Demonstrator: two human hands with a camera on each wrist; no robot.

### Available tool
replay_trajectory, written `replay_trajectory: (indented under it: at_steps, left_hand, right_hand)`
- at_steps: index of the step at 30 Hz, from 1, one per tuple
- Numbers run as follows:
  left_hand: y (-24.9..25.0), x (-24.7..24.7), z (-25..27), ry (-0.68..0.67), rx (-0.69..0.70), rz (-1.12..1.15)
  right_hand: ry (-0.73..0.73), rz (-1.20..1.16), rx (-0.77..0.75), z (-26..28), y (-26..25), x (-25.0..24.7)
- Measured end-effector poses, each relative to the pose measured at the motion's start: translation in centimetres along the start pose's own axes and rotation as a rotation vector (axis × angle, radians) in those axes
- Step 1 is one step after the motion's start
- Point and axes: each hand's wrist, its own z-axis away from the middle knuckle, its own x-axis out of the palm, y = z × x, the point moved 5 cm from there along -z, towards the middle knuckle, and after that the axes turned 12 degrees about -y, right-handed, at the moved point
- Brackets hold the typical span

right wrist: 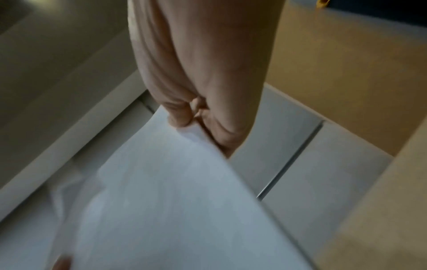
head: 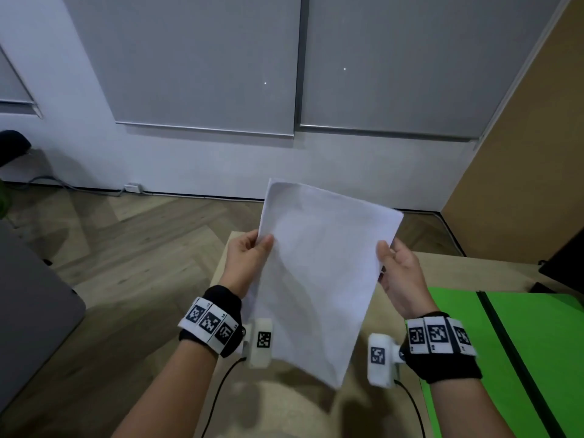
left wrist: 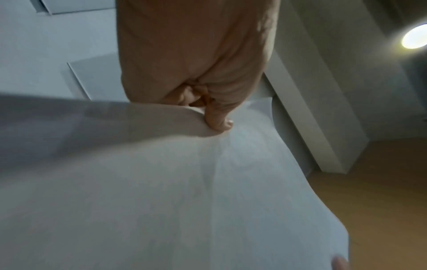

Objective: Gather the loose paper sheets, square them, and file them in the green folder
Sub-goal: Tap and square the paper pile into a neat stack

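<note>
White paper sheets are up in the air, held between two hands over the table. The sheets stand up tall and lean a bit to one side. The top left corner curls over a little, and a second sheet peeks out behind it there.

The left hand pinches the left side of the sheets near the top. Its thumb lies on the front and the other fingers are curled behind the paper. In the left wrist view the thumb presses down on the bent paper.

The right hand pinches the right side of the sheets, with its thumb on the front and its fingers behind. In the right wrist view the fingers are closed on the edge of the paper.

The green folder lies flat on the table, to the right of the sheets and under the right wrist. A dark strip runs down it. The sheets do not touch the folder.

A wooden floor and a white wall are behind the table.
</note>
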Motion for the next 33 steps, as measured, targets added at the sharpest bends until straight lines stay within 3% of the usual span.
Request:
replay_trajectory:
  at_steps: [5,8,13,17,19,22,28,33]
  left_hand:
    - [1.4,1.4,0.1,-0.052,0.069,0.026]
    - [2.9,2.2,0.1,-0.088,0.106,0.036]
    - [1.7,3.0,0.0,-0.022,0.109,-0.006]
    - [1.4,3.6,-0.3,0.045,0.094,0.052]
    - [1.2,3.0,-0.7,0.079,0.057,0.054]
    - [1.1,2.3,-1.2,0.010,0.034,-0.028]
    - [1.4,2.0,-1.3,-0.153,0.024,-0.045]
    - [2.3,3.4,-0.8,-0.006,0.007,0.050]
  right_hand:
    - [0.106,0.027,-0.128,0.1,-1.8,2.2]
    - [0.033,-0.010,-0.171,0.1,-2.8,2.9]
    - [0.132,0.052,-0.058,0.0,-0.6,2.6]
    - [0.230,0.060,-0.080,-0.2,-0.3,2.3]
    - [0.227,0.129,-0.115,-0.3,-0.5,2.2]
    - [0.180,0.262,-0.182,-0.3,-0.7,1.9]
    - [0.061,0.171,-0.140,-1.0,0.4,2.0]
    - [0.101,0.144,-0.108,-1.1,-0.3,2.8]
